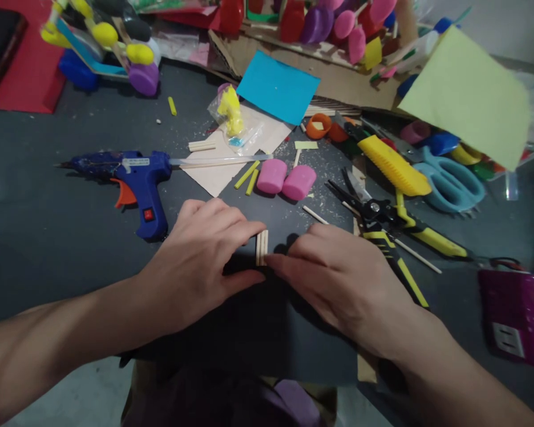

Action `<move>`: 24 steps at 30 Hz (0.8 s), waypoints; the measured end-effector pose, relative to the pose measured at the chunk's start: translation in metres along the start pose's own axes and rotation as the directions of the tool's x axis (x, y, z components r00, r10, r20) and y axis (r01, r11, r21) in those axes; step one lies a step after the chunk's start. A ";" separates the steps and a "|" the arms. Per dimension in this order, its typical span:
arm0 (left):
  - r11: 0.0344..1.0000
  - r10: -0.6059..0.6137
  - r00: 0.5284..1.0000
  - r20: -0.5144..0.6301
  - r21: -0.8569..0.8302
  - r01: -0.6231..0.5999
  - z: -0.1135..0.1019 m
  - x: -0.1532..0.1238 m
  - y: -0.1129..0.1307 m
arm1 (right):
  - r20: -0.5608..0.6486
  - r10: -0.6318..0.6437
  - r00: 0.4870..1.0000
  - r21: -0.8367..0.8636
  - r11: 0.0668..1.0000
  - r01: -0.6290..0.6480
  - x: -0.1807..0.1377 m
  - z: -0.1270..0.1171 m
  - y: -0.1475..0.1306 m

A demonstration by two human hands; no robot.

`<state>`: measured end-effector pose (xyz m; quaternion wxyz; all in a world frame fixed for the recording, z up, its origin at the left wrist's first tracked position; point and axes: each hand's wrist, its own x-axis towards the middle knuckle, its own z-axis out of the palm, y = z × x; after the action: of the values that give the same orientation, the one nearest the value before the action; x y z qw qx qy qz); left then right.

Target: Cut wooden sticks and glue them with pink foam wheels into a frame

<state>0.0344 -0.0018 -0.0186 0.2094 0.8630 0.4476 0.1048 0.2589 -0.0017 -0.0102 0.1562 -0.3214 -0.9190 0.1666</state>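
Observation:
A small row of short wooden sticks [261, 248] stands side by side on the dark table in front of me. My left hand [204, 261] spans them, index fingertip at their top end and thumb by their bottom end. From the right, my right hand [338, 273] touches their lower right side with a fingertip, its other fingers curled together. Beyond my hands sit two pink foam-like pieces [272, 176] and two short yellow-green sticks [247, 175]. Left of my left hand lies a blue glue gun [137, 172] with a clear glue stick in its back.
To the right lie black-and-yellow pliers [374, 207], a yellow cutter [394, 165], light blue scissors [449, 181] and a purple pouch [511, 314]. Blue paper [279, 86], a colourful toy vehicle [102, 53] and a cardboard box [338, 77] of coloured parts occupy the back.

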 end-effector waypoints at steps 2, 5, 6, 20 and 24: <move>1.000 0.008 1.000 -0.004 -0.001 -0.008 0.000 -0.001 -0.001 | 0.032 -0.001 0.999 -0.035 0.999 0.003 -0.001 0.001 -0.003; 1.000 0.015 1.000 -0.017 0.003 -0.015 0.000 -0.001 -0.002 | 0.053 0.041 0.998 -0.038 0.999 -0.039 -0.001 0.002 -0.006; 1.000 0.015 1.000 -0.018 0.006 -0.015 0.000 -0.001 -0.002 | 0.058 0.042 0.997 -0.041 0.998 -0.040 -0.001 0.003 -0.006; 0.998 -0.031 0.999 -0.010 -0.059 0.031 -0.004 0.000 0.002 | -0.079 -0.027 0.997 0.059 0.998 0.032 -0.005 -0.006 0.006; 0.998 -0.013 0.998 -0.062 -0.056 0.010 -0.002 -0.001 0.003 | -0.201 0.132 0.971 0.052 0.991 -0.124 -0.006 -0.011 0.012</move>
<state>0.0347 -0.0037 -0.0158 0.2199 0.8505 0.4558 0.1431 0.2741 0.0051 -0.0064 0.2446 -0.3921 -0.8721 0.1606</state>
